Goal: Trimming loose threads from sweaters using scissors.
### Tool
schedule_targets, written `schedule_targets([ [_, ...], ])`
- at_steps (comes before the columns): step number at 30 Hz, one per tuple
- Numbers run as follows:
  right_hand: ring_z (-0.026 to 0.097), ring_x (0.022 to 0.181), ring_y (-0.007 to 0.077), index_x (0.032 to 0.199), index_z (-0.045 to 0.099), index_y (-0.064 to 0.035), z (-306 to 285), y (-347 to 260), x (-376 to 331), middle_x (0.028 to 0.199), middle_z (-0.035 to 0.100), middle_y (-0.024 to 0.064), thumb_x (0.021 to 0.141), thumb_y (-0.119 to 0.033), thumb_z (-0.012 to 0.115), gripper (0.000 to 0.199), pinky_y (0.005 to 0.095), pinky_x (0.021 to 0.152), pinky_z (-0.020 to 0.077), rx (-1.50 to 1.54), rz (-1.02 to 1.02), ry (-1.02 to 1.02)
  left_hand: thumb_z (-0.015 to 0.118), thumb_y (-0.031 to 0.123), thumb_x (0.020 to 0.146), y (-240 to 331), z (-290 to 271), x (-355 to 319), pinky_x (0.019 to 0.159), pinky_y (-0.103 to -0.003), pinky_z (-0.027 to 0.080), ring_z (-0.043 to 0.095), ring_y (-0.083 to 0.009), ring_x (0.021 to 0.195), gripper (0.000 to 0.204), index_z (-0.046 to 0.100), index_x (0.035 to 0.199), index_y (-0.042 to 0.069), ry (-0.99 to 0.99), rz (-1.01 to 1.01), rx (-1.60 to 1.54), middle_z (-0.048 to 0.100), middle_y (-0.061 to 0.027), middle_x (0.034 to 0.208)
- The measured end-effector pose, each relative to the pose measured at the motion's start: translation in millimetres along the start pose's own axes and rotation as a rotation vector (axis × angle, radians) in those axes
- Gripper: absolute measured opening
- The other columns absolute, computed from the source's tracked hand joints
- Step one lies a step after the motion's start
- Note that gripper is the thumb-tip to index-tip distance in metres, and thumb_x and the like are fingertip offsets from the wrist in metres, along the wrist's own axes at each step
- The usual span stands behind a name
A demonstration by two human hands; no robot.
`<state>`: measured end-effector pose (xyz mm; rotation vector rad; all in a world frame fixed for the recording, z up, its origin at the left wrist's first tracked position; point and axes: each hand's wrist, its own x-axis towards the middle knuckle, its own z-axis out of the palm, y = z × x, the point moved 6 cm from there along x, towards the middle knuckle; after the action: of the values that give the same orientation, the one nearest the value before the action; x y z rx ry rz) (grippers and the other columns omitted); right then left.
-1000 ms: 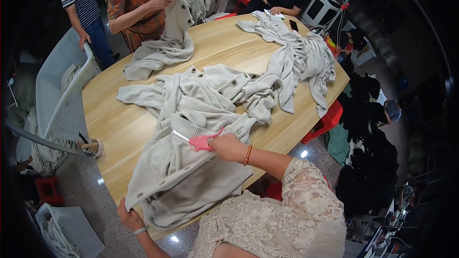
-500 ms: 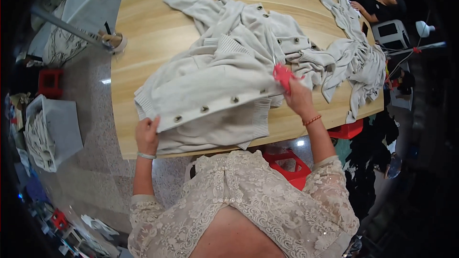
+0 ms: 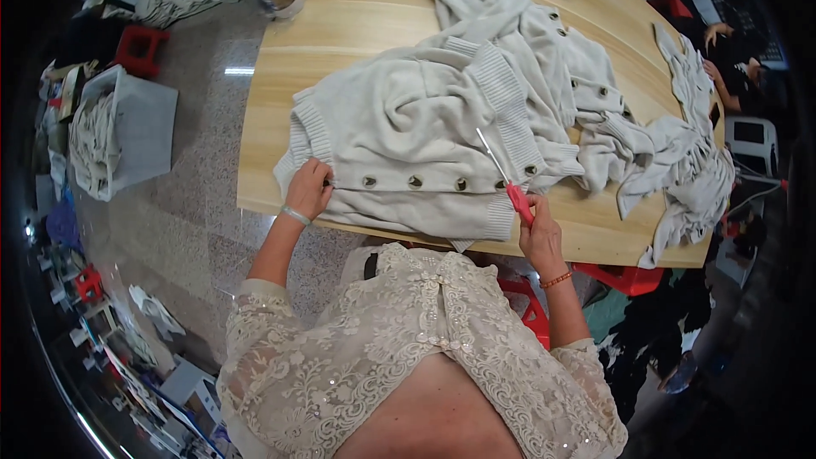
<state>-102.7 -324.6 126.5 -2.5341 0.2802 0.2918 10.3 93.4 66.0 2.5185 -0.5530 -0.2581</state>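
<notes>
A light beige knit cardigan (image 3: 365, 123) lies spread across the table, its band of dark buttons (image 3: 415, 182) running along the near side. At the left end of that band my left hand (image 3: 308, 189) pinches the knit. My right hand (image 3: 541, 238) grips scissors (image 3: 519, 204) with red handles. Their metal blades point up and away over the right part of the band, close to a button. Whether the blades touch the knit I cannot tell. Another beige buttoned cardigan (image 3: 544, 59) lies just behind, partly covered by the first one.
More beige knitwear (image 3: 671, 153) is heaped on the right of the wooden table (image 3: 340, 34). A clear cup with tools (image 3: 279, 2) stands at its far left edge. On the floor to the left is a grey bin (image 3: 144, 123) of garments. A co-worker (image 3: 735, 68) sits at the far right.
The button band, lifted and slanting before, now lies flatter and straighter. My right hand has come nearer to me, with the scissors now pointing up and away. The view has shifted left.
</notes>
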Motion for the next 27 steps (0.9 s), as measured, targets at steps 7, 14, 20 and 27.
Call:
schedule_targets([
  [7,0.057,0.074,0.0369,0.098,0.053,-0.0076,49.5,-74.0,8.6,0.077,0.059,0.0153,0.077,-0.015,0.065,0.026,0.0467,0.066,0.0445,-0.008,-0.42,-0.306,0.06,0.0,0.065,-11.6,2.6,-0.5,0.068,-0.038,0.046,0.053,-0.0313,0.079,0.022,0.051,0.084,0.005,0.047,-0.073,-0.172,0.05,-0.012,0.085],
  [14,0.06,0.066,0.0406,0.093,0.049,-0.0037,102.5,-147.8,28.8,0.069,0.061,0.0211,0.084,-0.026,0.059,0.026,0.0503,0.06,0.0452,0.014,-0.494,-0.469,0.066,0.004,0.065,-29.0,6.1,-6.5,0.072,-0.037,0.044,0.053,-0.0287,0.083,0.022,0.053,0.082,0.006,0.028,-0.127,-0.337,0.053,-0.0102,0.084],
  [20,0.06,0.074,0.0359,0.106,0.052,-0.0105,75.8,-129.4,23.7,0.078,0.062,0.0182,0.083,-0.017,0.06,0.026,0.0455,0.064,0.0468,0.075,-0.374,-0.503,0.073,0.015,0.067,27.2,-27.6,-9.0,0.08,-0.041,0.04,0.051,-0.0282,0.091,0.035,0.058,0.097,0.008,0.423,-0.024,0.13,0.057,-0.0089,0.097],
  [27,0.061,0.072,0.0347,0.103,0.052,-0.0088,55.0,-106.1,10.6,0.074,0.062,0.0177,0.083,-0.019,0.06,0.025,0.0464,0.063,0.0469,-0.099,-0.377,-0.421,0.07,0.01,0.071,48.4,37.9,13.8,0.072,-0.04,0.045,0.054,-0.0328,0.084,0.027,0.054,0.093,0.006,0.147,0.005,-0.17,0.053,-0.0126,0.091],
])
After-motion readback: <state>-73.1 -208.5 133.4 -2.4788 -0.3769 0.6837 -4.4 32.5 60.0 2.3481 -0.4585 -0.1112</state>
